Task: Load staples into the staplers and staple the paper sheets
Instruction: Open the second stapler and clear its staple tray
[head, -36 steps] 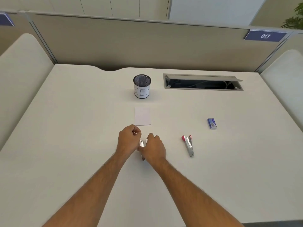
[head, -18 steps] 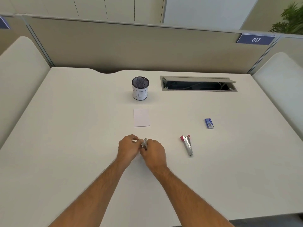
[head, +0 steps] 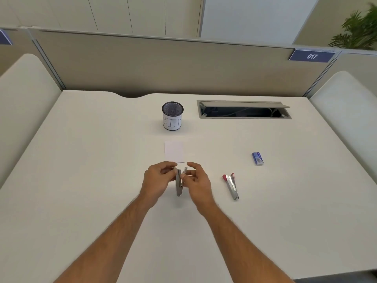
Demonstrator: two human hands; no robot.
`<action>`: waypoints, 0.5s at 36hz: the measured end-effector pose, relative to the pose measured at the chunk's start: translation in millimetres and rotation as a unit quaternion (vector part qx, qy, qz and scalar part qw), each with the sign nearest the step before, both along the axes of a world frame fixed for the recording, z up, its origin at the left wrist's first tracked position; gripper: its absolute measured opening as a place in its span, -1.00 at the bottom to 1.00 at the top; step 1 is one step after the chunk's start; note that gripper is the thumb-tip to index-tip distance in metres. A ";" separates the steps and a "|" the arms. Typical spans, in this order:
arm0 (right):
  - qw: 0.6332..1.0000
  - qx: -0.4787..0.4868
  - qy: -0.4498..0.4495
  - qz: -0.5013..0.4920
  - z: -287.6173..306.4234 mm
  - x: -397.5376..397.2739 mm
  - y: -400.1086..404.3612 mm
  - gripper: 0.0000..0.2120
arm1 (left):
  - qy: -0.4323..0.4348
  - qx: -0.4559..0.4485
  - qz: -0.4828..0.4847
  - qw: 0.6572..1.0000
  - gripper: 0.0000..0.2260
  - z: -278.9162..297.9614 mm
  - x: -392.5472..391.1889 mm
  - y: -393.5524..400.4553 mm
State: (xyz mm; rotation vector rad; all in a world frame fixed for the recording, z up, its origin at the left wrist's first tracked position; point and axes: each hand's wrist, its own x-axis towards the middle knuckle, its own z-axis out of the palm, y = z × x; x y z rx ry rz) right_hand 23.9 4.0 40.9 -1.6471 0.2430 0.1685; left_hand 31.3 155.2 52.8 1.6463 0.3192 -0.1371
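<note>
1. The desk [head: 85,180] is laid out for the job but looks early in it: nothing I can see is stapled yet.
2. The paper sheets [head: 174,151] lie flat in a small stack just beyond the hands, apart from both staplers, and look untouched.
3. The silver stapler [head: 179,184] is the one in hand, hinged open in a V between the two hands. The left hand [head: 157,180] pinches one arm of it near the top; the right hand [head: 196,180] pinches the other arm, index finger lifted. I judge this as loading under way; whether staples are already in the channel is too small to tell.
4. The red-tipped stapler [head: 231,185] lies well off to the right, also splayed open, nobody touching it. It likely remains to be loaded, or closed.
5. The blue staple box [head: 257,158] sits further right, on its own.
6. Left to do, by my reckoning: finish loading, shut both staplers, staple the sheets.
</note>
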 end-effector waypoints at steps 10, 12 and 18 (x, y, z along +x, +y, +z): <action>0.997 -0.023 -0.028 0.064 12.1 19.4 -7.6 -0.83 | -0.040 0.069 -0.018 0.997 -0.77 10.6 7.2 -4.6; 0.995 -0.050 -0.035 0.079 13.8 22.7 -8.1 -0.85 | -0.040 0.072 -0.018 0.996 -0.77 9.5 8.5 -3.4; 0.988 -0.115 -0.036 0.098 15.8 27.8 -6.1 -0.89 | -0.039 0.084 -0.015 0.996 -0.80 7.6 9.6 -2.6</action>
